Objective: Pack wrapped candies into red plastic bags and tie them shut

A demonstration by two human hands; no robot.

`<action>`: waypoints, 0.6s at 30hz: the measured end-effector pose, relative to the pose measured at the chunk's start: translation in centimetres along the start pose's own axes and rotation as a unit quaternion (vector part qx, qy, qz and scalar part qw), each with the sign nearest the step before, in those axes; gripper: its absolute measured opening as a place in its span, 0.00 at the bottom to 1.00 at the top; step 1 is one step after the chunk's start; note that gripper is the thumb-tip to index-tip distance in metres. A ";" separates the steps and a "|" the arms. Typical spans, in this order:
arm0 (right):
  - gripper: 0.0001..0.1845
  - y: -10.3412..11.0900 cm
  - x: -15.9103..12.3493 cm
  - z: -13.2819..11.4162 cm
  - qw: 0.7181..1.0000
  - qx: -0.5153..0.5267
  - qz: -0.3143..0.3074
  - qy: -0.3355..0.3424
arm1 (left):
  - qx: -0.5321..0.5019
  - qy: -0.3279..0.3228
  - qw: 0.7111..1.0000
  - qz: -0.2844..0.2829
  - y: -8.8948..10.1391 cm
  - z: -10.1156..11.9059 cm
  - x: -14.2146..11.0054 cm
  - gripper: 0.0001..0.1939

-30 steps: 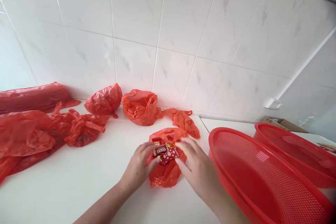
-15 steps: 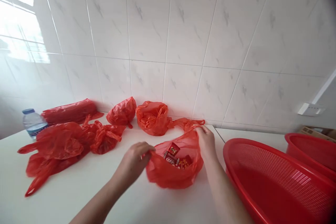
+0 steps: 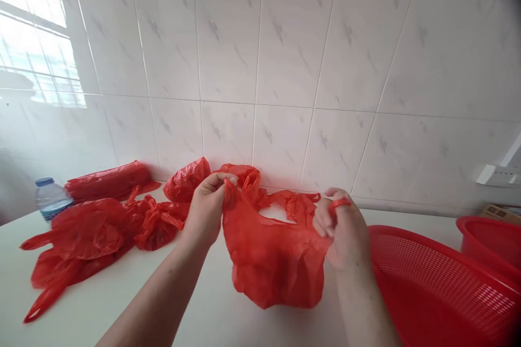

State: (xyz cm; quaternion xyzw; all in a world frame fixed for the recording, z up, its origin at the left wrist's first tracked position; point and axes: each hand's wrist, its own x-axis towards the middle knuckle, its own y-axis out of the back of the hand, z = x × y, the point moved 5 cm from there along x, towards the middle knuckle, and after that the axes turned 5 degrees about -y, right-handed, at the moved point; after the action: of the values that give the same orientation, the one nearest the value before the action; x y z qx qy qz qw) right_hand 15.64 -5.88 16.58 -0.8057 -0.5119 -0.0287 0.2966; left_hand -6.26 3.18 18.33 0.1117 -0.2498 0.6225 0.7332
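Left hand (image 3: 207,205) pinched on the left top corner, right hand (image 3: 345,227) closed on the right upper end of a red translucent thin-plastic bag (image 3: 277,263), slung between and below both grips over the white flat table (image 3: 214,301), long axis left-right.

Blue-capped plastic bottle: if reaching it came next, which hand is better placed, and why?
Probably the left hand: it is nearer the blue-capped plastic bottle, with the right hand farther off. Both hold the red plastic bag, so either would first need freeing.
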 end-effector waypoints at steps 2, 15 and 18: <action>0.17 -1.5 -1.3 -0.1 0.992 -0.094 -0.077 -0.031 | -0.007 0.014 0.999 -0.039 -1.7 0.2 -0.4 0.05; 0.04 -4.9 -2.1 2.3 0.938 -0.258 -0.147 -0.180 | 0.163 -0.179 0.954 -0.179 -5.4 2.3 -4.4 0.15; 0.05 -4.6 -1.9 2.7 0.938 -0.241 -0.184 -0.169 | 0.185 -0.203 0.932 -0.235 -5.2 0.5 -4.8 0.15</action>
State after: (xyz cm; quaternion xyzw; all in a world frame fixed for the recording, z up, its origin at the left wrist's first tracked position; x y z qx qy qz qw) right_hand 10.19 -4.68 15.75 -0.7379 -0.6713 -0.0691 -0.0077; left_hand -1.83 -2.19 17.12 0.4253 -0.2404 0.4311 0.7586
